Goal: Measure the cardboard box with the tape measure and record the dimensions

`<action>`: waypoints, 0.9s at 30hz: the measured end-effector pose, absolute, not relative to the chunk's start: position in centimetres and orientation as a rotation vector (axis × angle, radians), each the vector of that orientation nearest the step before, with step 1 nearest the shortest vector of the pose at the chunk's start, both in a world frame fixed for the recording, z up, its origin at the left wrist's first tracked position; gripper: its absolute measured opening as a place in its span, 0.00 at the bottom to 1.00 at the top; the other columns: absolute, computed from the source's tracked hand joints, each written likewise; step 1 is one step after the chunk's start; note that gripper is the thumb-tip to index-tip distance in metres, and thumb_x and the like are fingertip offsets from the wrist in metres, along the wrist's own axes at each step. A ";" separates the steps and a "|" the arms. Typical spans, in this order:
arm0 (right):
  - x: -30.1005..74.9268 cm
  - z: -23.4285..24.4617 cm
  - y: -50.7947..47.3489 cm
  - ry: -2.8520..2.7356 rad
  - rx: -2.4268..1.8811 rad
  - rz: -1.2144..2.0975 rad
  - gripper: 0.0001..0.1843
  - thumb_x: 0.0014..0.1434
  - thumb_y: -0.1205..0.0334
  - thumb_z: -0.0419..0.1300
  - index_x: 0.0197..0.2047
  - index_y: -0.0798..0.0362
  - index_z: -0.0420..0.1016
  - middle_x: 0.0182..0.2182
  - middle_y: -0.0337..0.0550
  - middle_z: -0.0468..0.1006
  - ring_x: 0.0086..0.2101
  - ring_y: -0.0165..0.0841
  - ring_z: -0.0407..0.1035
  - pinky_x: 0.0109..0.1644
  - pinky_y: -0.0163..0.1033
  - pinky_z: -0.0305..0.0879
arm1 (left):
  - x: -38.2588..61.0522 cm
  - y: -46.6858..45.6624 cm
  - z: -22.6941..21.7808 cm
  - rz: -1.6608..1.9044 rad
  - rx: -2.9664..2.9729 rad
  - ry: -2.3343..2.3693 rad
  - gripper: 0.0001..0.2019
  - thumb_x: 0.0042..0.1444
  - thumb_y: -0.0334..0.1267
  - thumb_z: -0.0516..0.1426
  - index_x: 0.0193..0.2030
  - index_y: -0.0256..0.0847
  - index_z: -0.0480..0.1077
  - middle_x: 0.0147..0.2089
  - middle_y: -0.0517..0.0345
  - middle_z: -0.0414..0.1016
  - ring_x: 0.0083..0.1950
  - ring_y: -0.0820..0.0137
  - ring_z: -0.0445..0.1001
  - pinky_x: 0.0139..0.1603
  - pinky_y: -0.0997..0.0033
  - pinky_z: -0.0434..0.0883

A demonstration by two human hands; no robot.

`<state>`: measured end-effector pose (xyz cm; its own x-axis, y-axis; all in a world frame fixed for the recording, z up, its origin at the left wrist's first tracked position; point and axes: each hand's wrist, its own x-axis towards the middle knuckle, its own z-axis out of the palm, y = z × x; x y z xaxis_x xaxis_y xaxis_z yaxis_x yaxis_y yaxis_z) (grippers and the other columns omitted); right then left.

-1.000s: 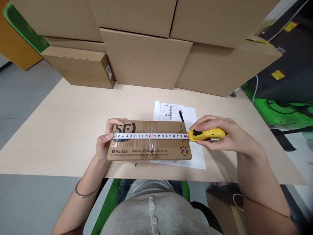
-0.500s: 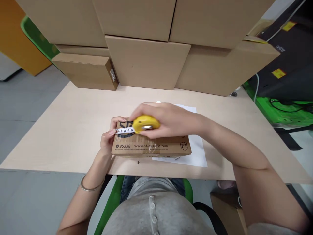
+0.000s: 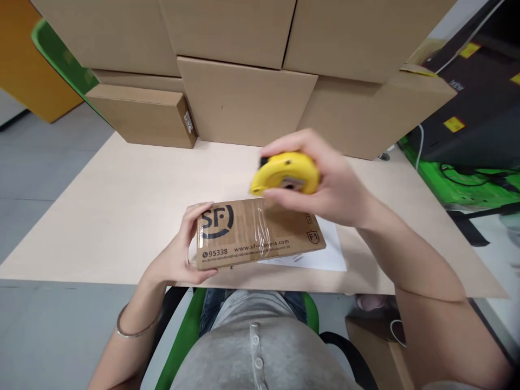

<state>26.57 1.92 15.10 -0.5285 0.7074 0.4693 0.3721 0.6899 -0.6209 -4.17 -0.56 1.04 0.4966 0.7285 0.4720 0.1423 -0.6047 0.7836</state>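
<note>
A yellow tape measure (image 3: 280, 167) and a printed carton (image 3: 247, 227), each held in one hand.
The left hand (image 3: 179, 254) grips the carton's left end at the frame's lower centre; the right hand (image 3: 339, 187), wrapped around the tape measure, is right of centre; white paper (image 3: 332, 249) shows beyond the carton's right end.

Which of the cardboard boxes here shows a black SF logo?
The flat, clear-taped brown cardboard box held in the person's left grip: it bears the logo, whereas the brown cardboard boxes standing farther back show none.
</note>
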 end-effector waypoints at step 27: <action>22.8 10.0 8.1 -2.323 -0.584 0.751 0.22 0.59 0.57 0.66 0.57 0.47 0.74 0.55 0.43 0.80 0.52 0.37 0.74 0.58 0.44 0.65 | 2.8 2.8 1.8 1.513 1.393 0.861 0.25 0.63 0.62 0.54 0.55 0.47 0.75 0.60 0.50 0.73 0.66 0.54 0.67 0.66 0.54 0.65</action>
<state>22.79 8.15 10.02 -0.7097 0.5657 0.4199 0.2128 0.7403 -0.6377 2.83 2.80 1.85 0.0169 0.9255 0.3783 -0.1473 -0.3719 0.9165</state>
